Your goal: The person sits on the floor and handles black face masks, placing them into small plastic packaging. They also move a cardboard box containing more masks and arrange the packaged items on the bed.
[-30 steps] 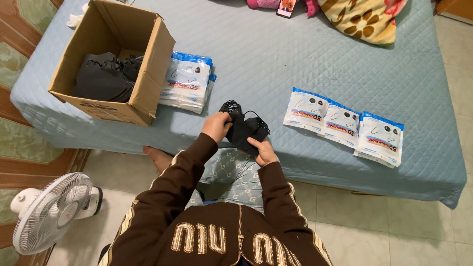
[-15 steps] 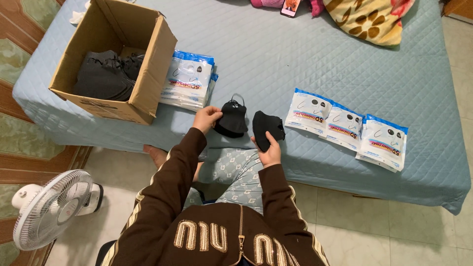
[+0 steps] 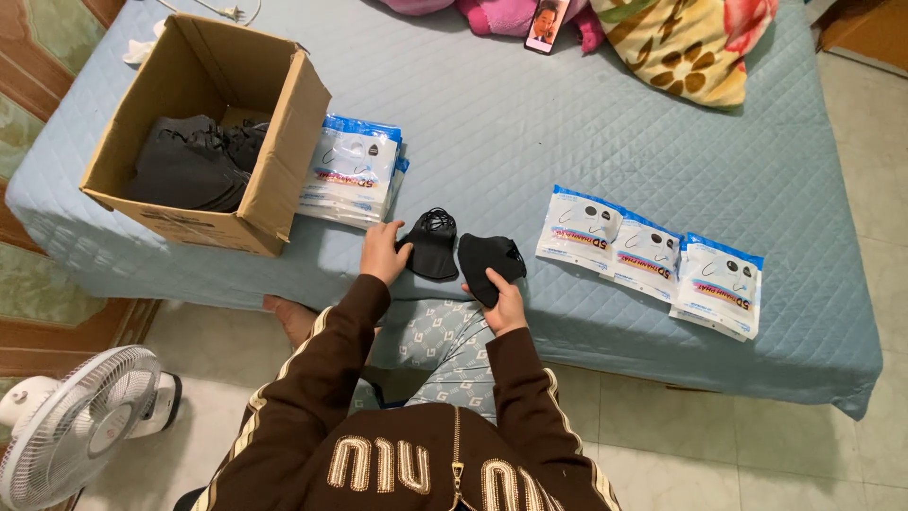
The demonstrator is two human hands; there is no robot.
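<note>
Since a second before, one dark bundle had become two black masks: left hand (image 3: 381,253) pinched one mask (image 3: 431,246), right hand (image 3: 503,301) gripped another mask (image 3: 490,262). Right of the cardboard box (image 3: 284,170), still holding masks, lay packets (image 3: 355,175).

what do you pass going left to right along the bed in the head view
cardboard box of dark masks → stack of packets → left hand on a black mask → right hand holding another black mask → row of three packets
</note>
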